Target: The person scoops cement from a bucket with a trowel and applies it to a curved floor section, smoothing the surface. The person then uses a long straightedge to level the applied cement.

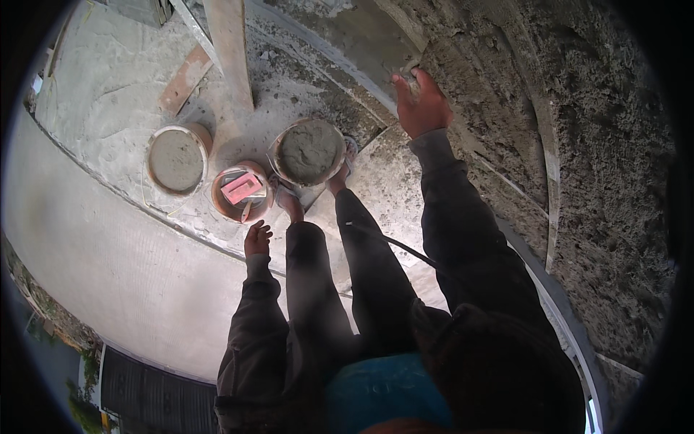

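My right hand (423,107) is raised against the wall (499,94), where rough mortar meets a smoother grey patch (376,36). Its fingers are curled around something grey at the fingertips, mostly hidden, whose kind I cannot make out. My left hand (258,239) hangs low with its fingers loosely apart and nothing in it. Nearest to it stands a bucket (219,201) holding a pink plastering float (241,188) and other tools. By my feet, a second bucket (277,168) is filled with thick grey mortar (311,150).
A third bucket (205,137) at the left holds smooth grey mix (176,160). Behind the buckets rise a wooden post (230,50) and a slanting metal bar (194,27); a reddish board (185,79) lies beside them. A ledge edge (137,206) runs along the left.
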{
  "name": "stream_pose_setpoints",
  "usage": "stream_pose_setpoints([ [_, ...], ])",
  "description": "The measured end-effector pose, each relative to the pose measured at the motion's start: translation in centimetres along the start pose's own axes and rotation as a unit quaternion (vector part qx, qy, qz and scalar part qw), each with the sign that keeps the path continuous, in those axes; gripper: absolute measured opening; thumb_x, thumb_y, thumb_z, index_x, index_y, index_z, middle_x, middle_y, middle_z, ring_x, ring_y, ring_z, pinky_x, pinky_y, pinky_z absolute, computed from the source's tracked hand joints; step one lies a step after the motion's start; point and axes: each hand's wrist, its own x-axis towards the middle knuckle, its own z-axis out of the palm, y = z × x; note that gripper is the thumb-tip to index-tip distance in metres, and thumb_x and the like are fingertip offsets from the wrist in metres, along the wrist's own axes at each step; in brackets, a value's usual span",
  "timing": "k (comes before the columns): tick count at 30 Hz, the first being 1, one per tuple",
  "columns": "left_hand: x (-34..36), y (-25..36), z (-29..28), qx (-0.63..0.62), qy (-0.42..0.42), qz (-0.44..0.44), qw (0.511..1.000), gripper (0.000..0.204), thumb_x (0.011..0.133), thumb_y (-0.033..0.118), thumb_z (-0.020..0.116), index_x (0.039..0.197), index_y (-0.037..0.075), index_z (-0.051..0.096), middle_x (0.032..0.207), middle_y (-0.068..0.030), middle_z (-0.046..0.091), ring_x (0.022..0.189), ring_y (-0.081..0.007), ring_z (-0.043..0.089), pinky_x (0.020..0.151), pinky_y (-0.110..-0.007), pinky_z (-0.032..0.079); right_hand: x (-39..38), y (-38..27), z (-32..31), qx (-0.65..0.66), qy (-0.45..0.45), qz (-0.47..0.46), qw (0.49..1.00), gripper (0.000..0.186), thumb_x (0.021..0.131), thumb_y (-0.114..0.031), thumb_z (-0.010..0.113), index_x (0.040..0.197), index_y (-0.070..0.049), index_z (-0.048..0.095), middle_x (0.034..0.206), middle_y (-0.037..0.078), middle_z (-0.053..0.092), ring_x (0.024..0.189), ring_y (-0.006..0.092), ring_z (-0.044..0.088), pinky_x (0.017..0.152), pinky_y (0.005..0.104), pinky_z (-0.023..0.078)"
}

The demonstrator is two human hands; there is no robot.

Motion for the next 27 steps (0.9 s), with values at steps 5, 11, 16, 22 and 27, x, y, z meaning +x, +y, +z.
stream_pose_setpoints([
  [5,0.3,0.9,-0.2,-0.039,-0.001,0.005,0.999,0.032,0.093,0.008,0.050,0.124,0.003,0.055,0.101,-0.0081,0.066,0.078,-0.0127,0.063,0.061,-0.021,0.043,0.0,-2.9,-6.5,-0.009,-0.032,0.034,0.999,0.048,0.086,-0.045,0.065,0.114,-0.006,0.063,0.108,0.017,0.067,0.100,0.0340,0.065,0.086,0.0409,0.051],
  [11,1.8,-0.5,-1.7,-0.050,-0.047,0.006,0.998,0.040,0.095,0.024,0.054,0.131,0.006,0.051,0.109,-0.0118,0.063,0.087,-0.0204,0.061,0.073,-0.032,0.044,0.9,-4.7,-11.8,0.028,-0.044,0.007,0.999,0.046,0.085,-0.042,0.068,0.109,-0.003,0.065,0.094,0.021,0.069,0.090,0.0334,0.068,0.080,0.0382,0.052],
  [16,0.8,1.6,-0.2,0.023,-0.009,0.015,1.000,0.037,0.095,0.020,0.053,0.129,0.005,0.052,0.109,-0.0107,0.064,0.089,-0.0206,0.062,0.075,-0.033,0.046,0.6,-5.8,-15.5,0.034,-0.042,0.016,0.998,0.044,0.085,-0.039,0.069,0.108,-0.002,0.065,0.094,0.020,0.069,0.089,0.0306,0.068,0.079,0.0356,0.051],
  [22,0.6,1.4,-0.8,-0.019,0.007,0.027,0.999,0.027,0.091,0.008,0.053,0.117,0.006,0.058,0.092,-0.0045,0.064,0.073,-0.0117,0.060,0.059,-0.022,0.043,-1.5,-4.9,-20.2,0.073,-0.020,0.033,0.997,0.038,0.089,-0.033,0.067,0.105,0.000,0.062,0.094,0.019,0.067,0.088,0.0269,0.066,0.079,0.0342,0.050],
  [27,0.6,1.9,-0.9,-0.041,-0.007,0.031,0.999,0.021,0.091,0.011,0.056,0.110,0.004,0.063,0.092,-0.0042,0.066,0.071,-0.0123,0.062,0.056,-0.021,0.041,-8.0,-3.2,-20.2,0.039,-0.024,0.050,0.998,0.031,0.091,-0.032,0.065,0.104,-0.004,0.060,0.088,0.014,0.065,0.084,0.0268,0.063,0.078,0.0342,0.049],
])
